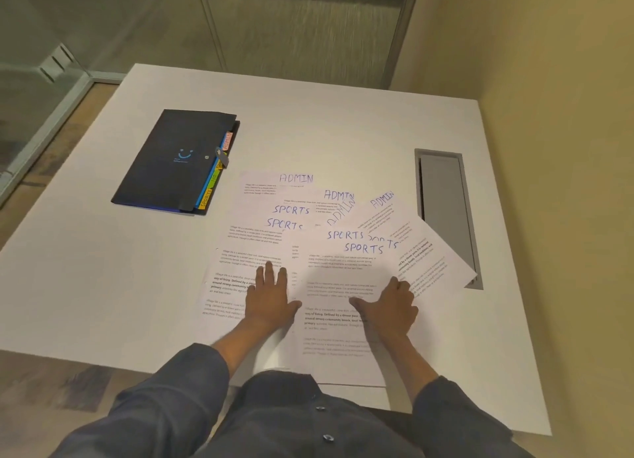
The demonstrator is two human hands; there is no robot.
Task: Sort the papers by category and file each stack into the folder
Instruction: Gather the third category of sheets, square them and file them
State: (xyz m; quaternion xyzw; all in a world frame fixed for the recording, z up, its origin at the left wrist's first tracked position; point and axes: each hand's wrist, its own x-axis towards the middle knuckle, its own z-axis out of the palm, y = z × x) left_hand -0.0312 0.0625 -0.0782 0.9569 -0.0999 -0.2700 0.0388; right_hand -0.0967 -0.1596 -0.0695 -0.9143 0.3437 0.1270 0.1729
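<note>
On the near half of the white rectangular table [343,121], I see the fanned white printed papers [346,306] with handwritten blue ADMIN and SPORTS headings, overlapped and unsorted. My left hand [272,298] lies flat, fingers straight, pressing the left sheets, probably to pin them while the rest get spread. My right hand [391,303] rests on the right sheets, fingers partly curled; can't tell if it pinches a sheet or just pushes.

The closed black snap-fastened expanding folder [171,162] with coloured side tabs lies far left, apart from the papers, not yet opened, so no filing started, I judge.

Edges: the rightmost sheets overhang the grey rectangular cable slot [446,214] at right, a snag risk. The nearest sheet reaches the near table edge. Bare tabletop shows at left of the papers and far of them, room for two stacks.
</note>
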